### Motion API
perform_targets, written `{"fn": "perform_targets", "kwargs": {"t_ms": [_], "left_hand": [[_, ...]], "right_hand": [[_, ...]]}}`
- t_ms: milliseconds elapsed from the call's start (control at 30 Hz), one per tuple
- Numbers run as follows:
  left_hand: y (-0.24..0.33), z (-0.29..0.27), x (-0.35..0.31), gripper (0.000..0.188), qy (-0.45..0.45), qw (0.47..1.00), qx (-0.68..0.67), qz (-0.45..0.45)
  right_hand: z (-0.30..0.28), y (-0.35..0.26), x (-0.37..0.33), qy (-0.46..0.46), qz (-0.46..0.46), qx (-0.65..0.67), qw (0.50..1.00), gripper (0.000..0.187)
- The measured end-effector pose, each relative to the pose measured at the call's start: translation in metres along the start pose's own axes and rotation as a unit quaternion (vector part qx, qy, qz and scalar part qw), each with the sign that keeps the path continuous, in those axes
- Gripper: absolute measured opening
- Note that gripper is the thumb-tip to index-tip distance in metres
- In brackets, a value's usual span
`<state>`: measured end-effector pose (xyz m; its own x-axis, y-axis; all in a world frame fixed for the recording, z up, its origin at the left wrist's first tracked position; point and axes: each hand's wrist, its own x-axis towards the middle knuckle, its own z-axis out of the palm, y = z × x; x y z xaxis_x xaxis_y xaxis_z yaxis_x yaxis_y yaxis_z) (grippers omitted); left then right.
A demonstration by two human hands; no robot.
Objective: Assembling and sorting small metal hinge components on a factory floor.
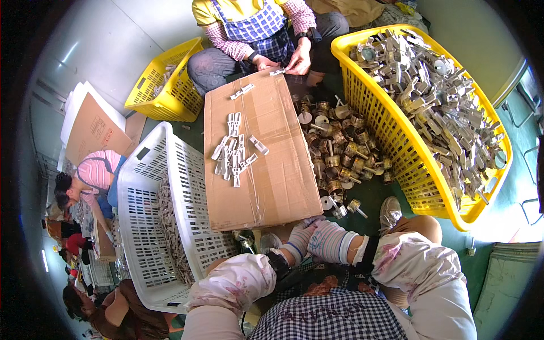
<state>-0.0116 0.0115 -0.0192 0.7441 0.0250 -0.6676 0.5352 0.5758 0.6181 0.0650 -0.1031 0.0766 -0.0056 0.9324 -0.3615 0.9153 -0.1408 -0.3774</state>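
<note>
My left hand (298, 236) and my right hand (331, 241), both in striped knit gloves, meet at the near edge of a cardboard box (266, 195). Their fingers are drawn in close together; what they hold, if anything, is hidden. On the box top lies a loose cluster of small pale grey slotted lever-like pieces (231, 152), with a single one (242, 92) farther off. Right of the box, a heap of round metal cups with stems (343, 148) covers the floor.
At the right stands a big yellow basket (391, 133) heaped with metal handle-like parts. A white basket (195, 212) with grey pieces is at the left, a smaller yellow basket (156, 107) behind it. Across the box, a co-worker's hands (298, 60) hold a small piece. Other people sit far left.
</note>
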Motion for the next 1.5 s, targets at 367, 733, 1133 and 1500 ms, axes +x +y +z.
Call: {"fn": "perform_targets", "kwargs": {"t_ms": [367, 733, 1133, 1500], "left_hand": [[0.004, 0.002, -0.005, 0.024, -0.007, 1.000, 0.007, 0.005], [0.015, 0.011, -0.009, 0.025, 0.016, 0.999, 0.023, -0.022], [0.011, 0.010, -0.005, 0.020, 0.031, 0.999, 0.043, 0.013], [0.004, 0.003, 0.002, 0.022, 0.020, 0.996, 0.079, 0.038]], "right_hand": [[0.002, -0.001, -0.002, 0.033, -0.002, 0.006, 0.999, 0.023], [-0.001, 0.000, 0.000, 0.013, -0.002, 0.018, 1.000, 0.020], [0.010, 0.002, 0.003, 0.012, -0.002, 0.008, 1.000, 0.016], [0.003, 0.000, 0.001, -0.006, 0.001, 0.000, 1.000, 0.017]]}}
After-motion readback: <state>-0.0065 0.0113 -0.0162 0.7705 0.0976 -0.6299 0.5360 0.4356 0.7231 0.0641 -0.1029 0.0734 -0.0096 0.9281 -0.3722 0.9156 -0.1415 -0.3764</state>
